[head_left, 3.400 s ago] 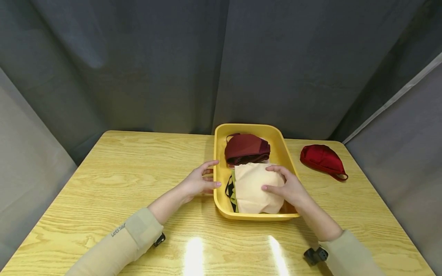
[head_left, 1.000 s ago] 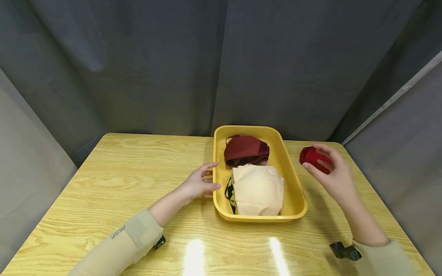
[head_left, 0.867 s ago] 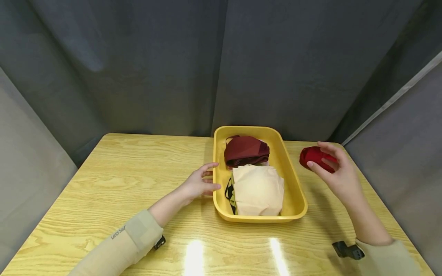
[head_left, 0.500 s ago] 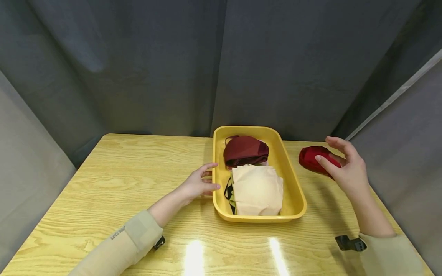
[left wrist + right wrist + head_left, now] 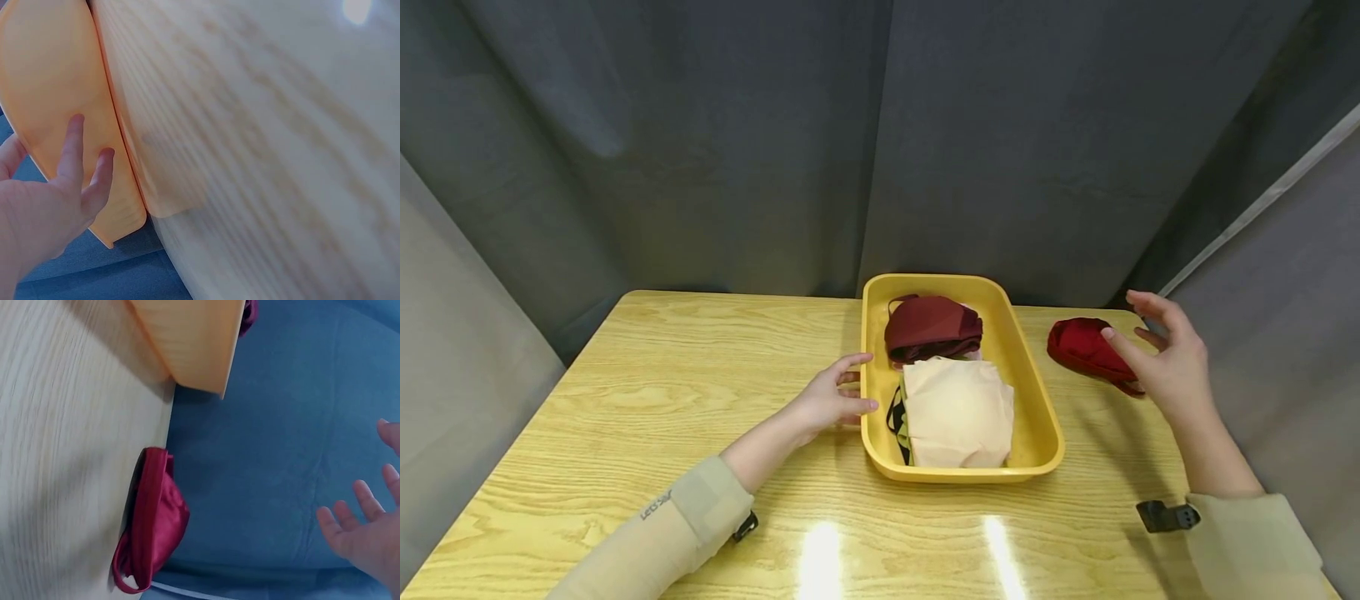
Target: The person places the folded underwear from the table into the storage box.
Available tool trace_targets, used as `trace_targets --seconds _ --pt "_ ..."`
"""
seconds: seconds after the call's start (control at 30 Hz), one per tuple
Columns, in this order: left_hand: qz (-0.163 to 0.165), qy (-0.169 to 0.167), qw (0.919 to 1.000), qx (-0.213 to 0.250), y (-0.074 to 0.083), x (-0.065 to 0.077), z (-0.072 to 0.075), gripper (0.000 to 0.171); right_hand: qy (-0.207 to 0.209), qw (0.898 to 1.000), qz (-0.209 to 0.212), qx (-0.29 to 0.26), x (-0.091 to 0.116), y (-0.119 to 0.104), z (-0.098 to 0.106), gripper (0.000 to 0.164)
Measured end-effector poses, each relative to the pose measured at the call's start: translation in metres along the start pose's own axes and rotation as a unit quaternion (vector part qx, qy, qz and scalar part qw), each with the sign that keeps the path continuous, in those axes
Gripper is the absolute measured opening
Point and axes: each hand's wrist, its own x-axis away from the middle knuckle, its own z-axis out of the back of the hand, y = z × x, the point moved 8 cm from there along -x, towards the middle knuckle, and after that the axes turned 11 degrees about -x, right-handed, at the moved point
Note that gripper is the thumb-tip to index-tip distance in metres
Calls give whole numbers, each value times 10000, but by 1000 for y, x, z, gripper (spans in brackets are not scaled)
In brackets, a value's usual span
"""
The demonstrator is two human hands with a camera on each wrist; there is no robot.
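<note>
A folded red satin bra [image 5: 1084,343] with a strap loop lies on the table, right of the yellow bin [image 5: 1052,446]. My right hand [image 5: 1176,358] hovers at its right side, fingers spread and holding nothing. The right wrist view shows a gap between that hand [image 5: 369,528] and the red bra [image 5: 159,519]. My left hand [image 5: 827,396] rests at the bin's left wall, thumb and forefinger tips over the rim. In the left wrist view two nearly straight fingers [image 5: 74,147] lie against its outer wall [image 5: 56,81]. A folded maroon bra [image 5: 928,327] and folded cream cloth [image 5: 958,412] lie inside.
Olive and black fabric [image 5: 901,425] shows under the cream cloth's left edge. The bin stands on a wooden table [image 5: 700,375] near its back edge. Dark grey curtains [image 5: 737,150] rise behind, and a lighter panel [image 5: 1300,308] stands at the right.
My right hand has left the cream cloth in the bin, gone to the red bra, then drawn away rightward and up from it with fingers apart. The left hand has stayed at the bin's wall.
</note>
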Motion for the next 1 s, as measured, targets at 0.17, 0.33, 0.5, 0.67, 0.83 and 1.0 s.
trace_targets --seconds 0.17,0.33,0.5,0.67,0.83,1.0 --pt "-27 -8 10000 -22 0 0 0 74 153 9998 -76 56 -5 10 5 55" --pt "-54 -15 10000 -49 0 -1 0 74 281 9990 -257 -216 -10 22 9 53" --pt "-39 -5 10000 -36 0 -1 1 74 365 9978 -454 -307 -14 37 12 53" --pt "7 27 10000 -53 0 0 1 74 467 9966 -604 -295 -20 58 15 53" --pt "14 29 10000 -57 -2 0 3 73 529 9945 -860 -269 -22 82 16 53" --pt "22 58 10000 -71 -3 0 3 73 451 9932 -1048 -240 -26 99 14 54"
